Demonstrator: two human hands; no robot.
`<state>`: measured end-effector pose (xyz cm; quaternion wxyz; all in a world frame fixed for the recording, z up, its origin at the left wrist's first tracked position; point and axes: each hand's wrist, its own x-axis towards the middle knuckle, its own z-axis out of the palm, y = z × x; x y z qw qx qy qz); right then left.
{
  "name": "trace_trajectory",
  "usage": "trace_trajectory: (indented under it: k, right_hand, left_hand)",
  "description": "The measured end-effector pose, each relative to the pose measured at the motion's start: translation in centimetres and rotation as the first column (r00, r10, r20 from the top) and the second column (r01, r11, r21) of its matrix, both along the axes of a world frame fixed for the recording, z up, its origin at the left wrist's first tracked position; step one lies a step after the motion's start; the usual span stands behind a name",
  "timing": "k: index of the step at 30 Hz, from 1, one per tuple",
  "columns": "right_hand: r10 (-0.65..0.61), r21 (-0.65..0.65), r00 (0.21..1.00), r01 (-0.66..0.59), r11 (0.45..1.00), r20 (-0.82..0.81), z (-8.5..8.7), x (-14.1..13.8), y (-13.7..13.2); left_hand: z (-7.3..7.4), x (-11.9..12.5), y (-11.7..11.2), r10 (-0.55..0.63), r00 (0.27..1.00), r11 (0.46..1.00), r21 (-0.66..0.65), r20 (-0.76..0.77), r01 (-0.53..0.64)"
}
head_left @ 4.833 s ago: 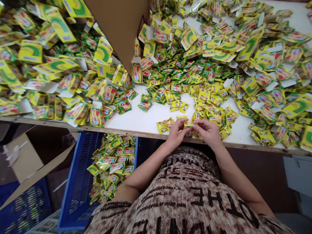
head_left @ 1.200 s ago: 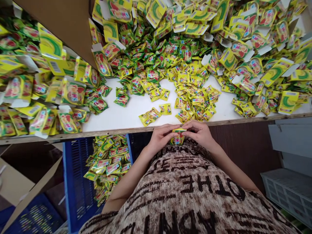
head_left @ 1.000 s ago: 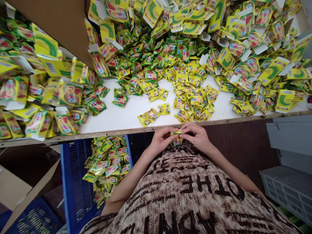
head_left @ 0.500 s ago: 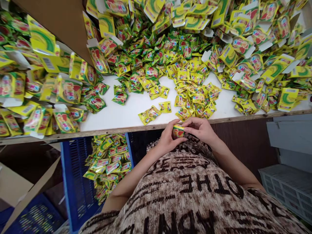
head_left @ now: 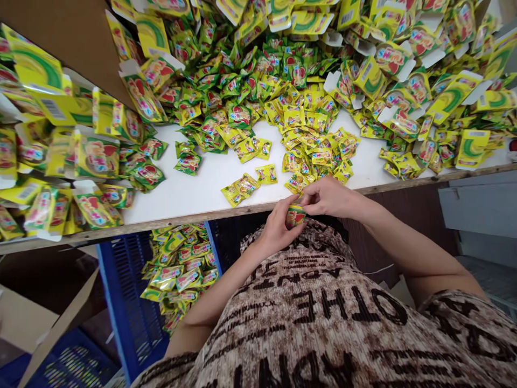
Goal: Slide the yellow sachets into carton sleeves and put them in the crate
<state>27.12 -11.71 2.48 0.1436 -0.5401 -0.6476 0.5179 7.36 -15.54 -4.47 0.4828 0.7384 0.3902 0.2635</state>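
Note:
My left hand (head_left: 278,229) is wrapped round a small stack of yellow-green sachets (head_left: 295,216) just below the table's front edge. My right hand (head_left: 329,197) pinches the top of the same stack with its fingertips. A loose pile of sachets (head_left: 319,153) lies on the white table (head_left: 202,186) just beyond my hands, with a few single sachets (head_left: 240,188) to the left of it.
Open yellow cartons (head_left: 97,156) crowd the table's left side, and more cartons (head_left: 444,102) lie at the right and back. A blue crate (head_left: 121,302) holding filled packs (head_left: 177,269) stands under the table at the left. A brown cardboard flap (head_left: 76,37) rises at the top left.
Both hands drew the stack back from the table edge toward my body, then lifted it a little. My left hand has closed round it and my right arm has swung out to the right.

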Motion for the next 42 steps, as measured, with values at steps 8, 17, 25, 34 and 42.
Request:
trace_trajectory:
  k: [8, 17, 25, 34, 42]
  right_hand:
    - [-0.055, -0.061, 0.975, 0.042, 0.997, -0.215, -0.3, 0.9, -0.7]
    - [-0.207, 0.196, 0.943, 0.262, 0.945, -0.26, -1.9, -1.2, -4.2]
    - [-0.208, 0.249, 0.934, 0.283, 0.926, -0.29, -2.5, -1.1, -5.5]
    - [-0.163, 0.439, 0.985, 0.124, 0.89, 0.052, -4.5, -4.4, 3.8]
    - [0.057, 0.527, 0.875, -0.34, 0.779, 0.481, -7.9, -7.1, 5.0]
  left_hand:
    - [0.6, -0.2, 0.3, 0.078, 0.994, 0.997, 0.014, 0.072, -0.08]
    - [0.0, -1.0, 0.1, 0.21, 0.912, 0.968, -0.208, 0.353, -0.142]
    - [-0.5, -1.5, 0.3, 0.097, 0.939, 0.991, -0.116, 0.33, -0.062]
    - [1.3, -11.3, -2.3, 0.839, 0.524, 0.51, 0.122, 0.145, -0.851]
    - [-2.4, -31.5, -7.6, 0.746, -0.162, 0.135, 0.385, -0.646, -0.913]
